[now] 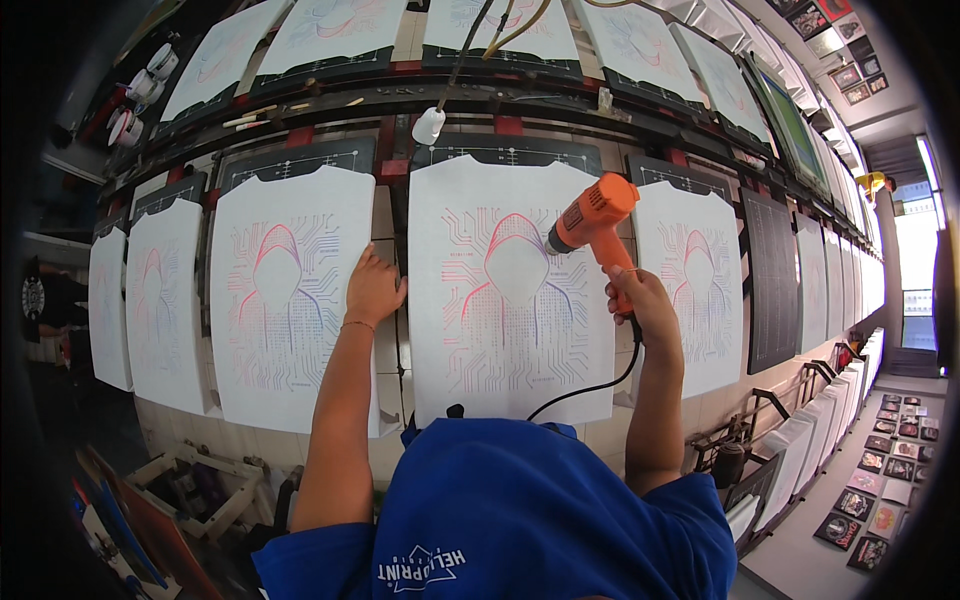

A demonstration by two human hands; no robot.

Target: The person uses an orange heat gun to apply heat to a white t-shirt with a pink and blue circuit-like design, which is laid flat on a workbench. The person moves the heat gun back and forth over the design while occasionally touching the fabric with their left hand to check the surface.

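Note:
My right hand (640, 300) grips the handle of an orange heat gun (596, 222), whose nozzle points down and left at the middle white printed sheet (470, 330), close to the red hooded-figure print. Its black cord (600, 385) loops down toward my body. My left hand (372, 290) rests flat on the right edge of the neighbouring white printed sheet (290, 300), fingers spread, holding nothing. Both sheets lie on dark pallets along a long print table.
More printed sheets line the table to the left (160, 300) and right (695, 280), with another row behind (330, 30). A bare black pallet (772, 280) lies further right. A white bulb-like fitting (428, 125) hangs over the table. Small pictures cover the floor (880, 480) at the right.

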